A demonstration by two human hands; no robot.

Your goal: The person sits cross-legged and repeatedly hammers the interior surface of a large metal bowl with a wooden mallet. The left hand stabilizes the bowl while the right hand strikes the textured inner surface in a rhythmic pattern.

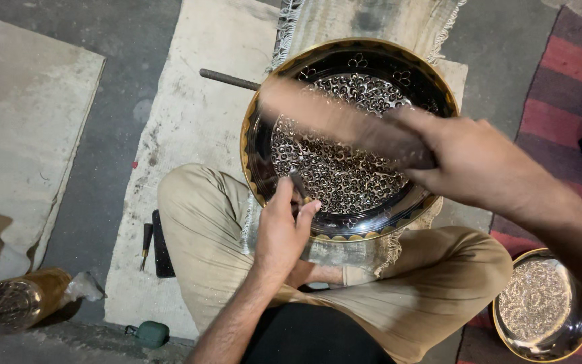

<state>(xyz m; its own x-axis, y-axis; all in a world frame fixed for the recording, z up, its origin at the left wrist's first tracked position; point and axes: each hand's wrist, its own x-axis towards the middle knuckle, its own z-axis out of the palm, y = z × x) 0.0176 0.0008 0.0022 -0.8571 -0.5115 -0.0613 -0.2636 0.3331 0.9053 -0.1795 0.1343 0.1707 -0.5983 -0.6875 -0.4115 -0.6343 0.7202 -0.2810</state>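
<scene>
The engraved metal tray (345, 135), round, dark with a gold scalloped rim, lies on a fringed cloth (372, 23) over the person's crossed legs, filling the centre of the view; it looks stiff and fairly heavy, its polished face probably slick, so the plain rim seems the safest place to hold it, well away from the fine patterned middle. At about three o'clock the right hand (469, 162) has its grip wrapped tight round a wooden mallet (345, 121), which is blurred across the tray from ten o'clock towards the hand; at six o'clock of the tray the left hand (284, 226) pinches a thin chisel (298, 183), fingers closed on it, its tip standing on the pattern. A smaller engraved dish (543, 307) sits at four o'clock on a striped rug (560, 94); a pale mat (190, 121) covers the floor at nine o'clock, with a dark rod (227, 79) at eleven o'clock touching the tray's rim; a brass-coloured jar (21, 300) lies at eight o'clock.
</scene>
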